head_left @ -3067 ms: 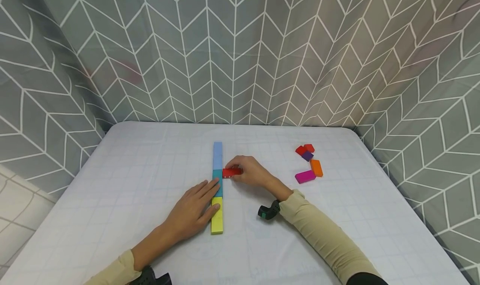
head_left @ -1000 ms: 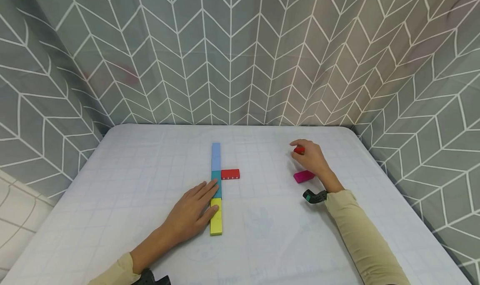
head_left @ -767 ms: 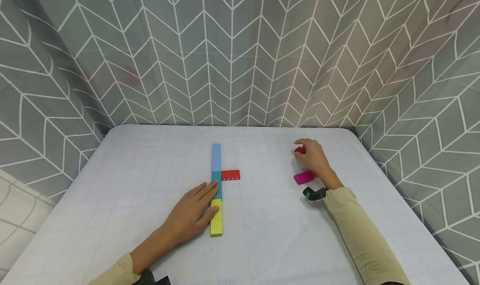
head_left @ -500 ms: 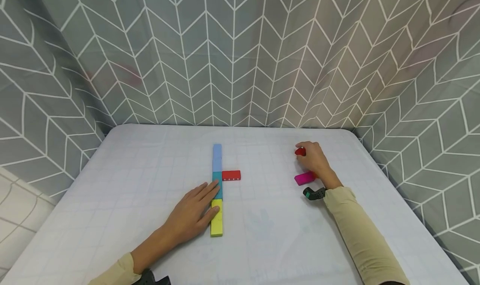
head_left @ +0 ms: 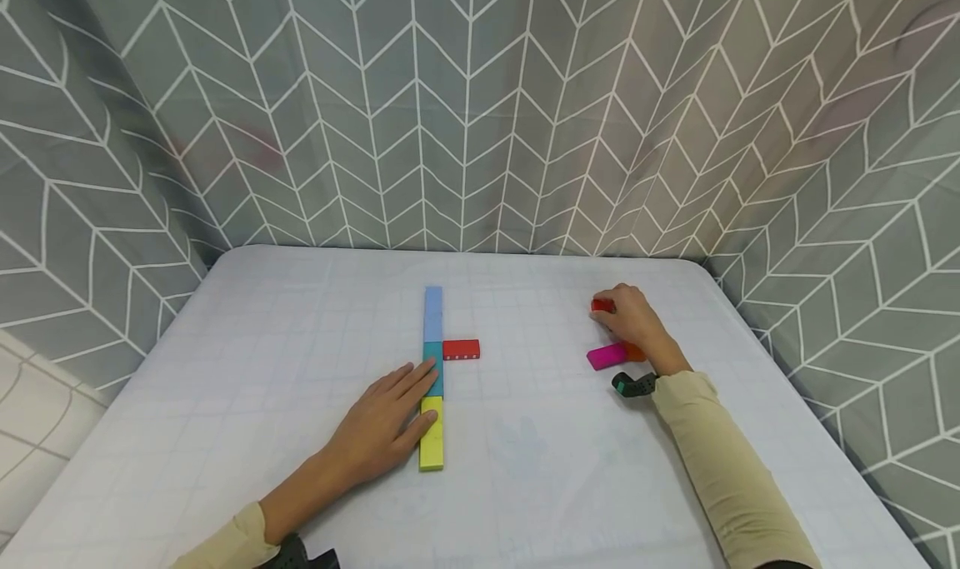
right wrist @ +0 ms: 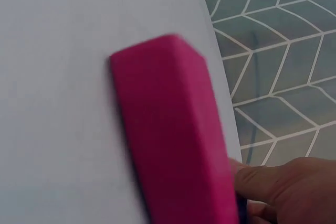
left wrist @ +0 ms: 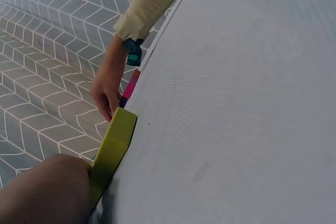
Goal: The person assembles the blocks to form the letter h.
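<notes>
My left hand (head_left: 382, 423) lies flat with straight fingers over a teal block (head_left: 432, 352) and a yellow block (head_left: 431, 452). A light blue block (head_left: 432, 315) continues that line at the far end. A red block with white dots on its side (head_left: 461, 350) juts right from the teal one. At the right, my right hand (head_left: 632, 315) pinches a small red block (head_left: 602, 306) between thumb and fingers, low over the table. The hand hides the other small blocks there; a dark purple one (left wrist: 123, 101) shows in the left wrist view.
Beside the right wrist lie a magenta block (head_left: 606, 356) and an orange block (head_left: 634, 351), touching. A white cloth covers the table (head_left: 525, 486). Patterned curtains (head_left: 465, 111) stand behind and at both sides.
My right hand has left the dotted red block beside the teal one and moved right to the small blocks. There the pinched red block has turned slightly. My left hand stays put.
</notes>
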Available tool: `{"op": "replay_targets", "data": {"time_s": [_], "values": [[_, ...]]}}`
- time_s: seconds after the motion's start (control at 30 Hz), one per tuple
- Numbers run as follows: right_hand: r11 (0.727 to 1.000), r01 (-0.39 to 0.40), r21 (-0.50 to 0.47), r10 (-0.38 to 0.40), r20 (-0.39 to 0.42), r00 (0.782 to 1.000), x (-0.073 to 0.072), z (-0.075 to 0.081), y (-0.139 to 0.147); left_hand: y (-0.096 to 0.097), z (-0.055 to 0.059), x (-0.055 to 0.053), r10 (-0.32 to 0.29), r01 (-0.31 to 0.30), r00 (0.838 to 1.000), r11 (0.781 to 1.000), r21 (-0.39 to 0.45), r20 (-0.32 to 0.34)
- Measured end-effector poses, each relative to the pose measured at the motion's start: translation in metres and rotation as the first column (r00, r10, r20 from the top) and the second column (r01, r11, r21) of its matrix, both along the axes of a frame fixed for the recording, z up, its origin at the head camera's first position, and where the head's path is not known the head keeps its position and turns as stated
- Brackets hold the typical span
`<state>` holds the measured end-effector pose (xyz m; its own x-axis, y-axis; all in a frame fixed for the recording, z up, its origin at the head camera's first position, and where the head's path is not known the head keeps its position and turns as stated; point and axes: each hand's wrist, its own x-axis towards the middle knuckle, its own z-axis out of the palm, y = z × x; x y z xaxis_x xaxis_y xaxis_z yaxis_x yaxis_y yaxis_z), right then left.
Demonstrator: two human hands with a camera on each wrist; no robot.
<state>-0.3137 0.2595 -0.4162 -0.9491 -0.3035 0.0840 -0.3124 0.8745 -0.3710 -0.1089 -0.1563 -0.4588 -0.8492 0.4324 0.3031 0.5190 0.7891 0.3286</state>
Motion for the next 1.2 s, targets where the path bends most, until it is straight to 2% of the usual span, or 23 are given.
{"op": "replay_targets", "data": {"time_s": [0.33, 0.6, 0.77, 0.9, 1.2], "values": [[1.000, -0.021, -0.021, 0.021, -0.005, 1.000, 0.002, -0.006, 0.005, 0.000, -0.001, 0.000, 0.003, -0.003, 1.000, 1.000, -0.012, 0.017], [0.997, -0.010, -0.079, 0.005, -0.052, 0.999, 0.003, -0.006, 0.002, 0.000, -0.003, -0.001, 0.002, -0.002, 1.000, 1.000, -0.007, 0.005], [0.986, 0.006, -0.164, -0.017, -0.068, 0.998, 0.010, -0.001, -0.003, 0.000, -0.003, -0.002, 0.003, -0.003, 1.000, 1.000, -0.004, 0.007], [0.978, -0.011, -0.208, -0.008, -0.092, 0.996, 0.017, 0.004, -0.011, 0.000, -0.003, -0.002, 0.004, -0.004, 1.000, 1.000, -0.002, 0.000], [0.966, -0.078, -0.246, 0.043, -0.146, 0.988, 0.027, 0.007, -0.031, 0.000, -0.003, -0.002, 0.002, -0.002, 1.000, 1.000, -0.004, -0.004]]}}
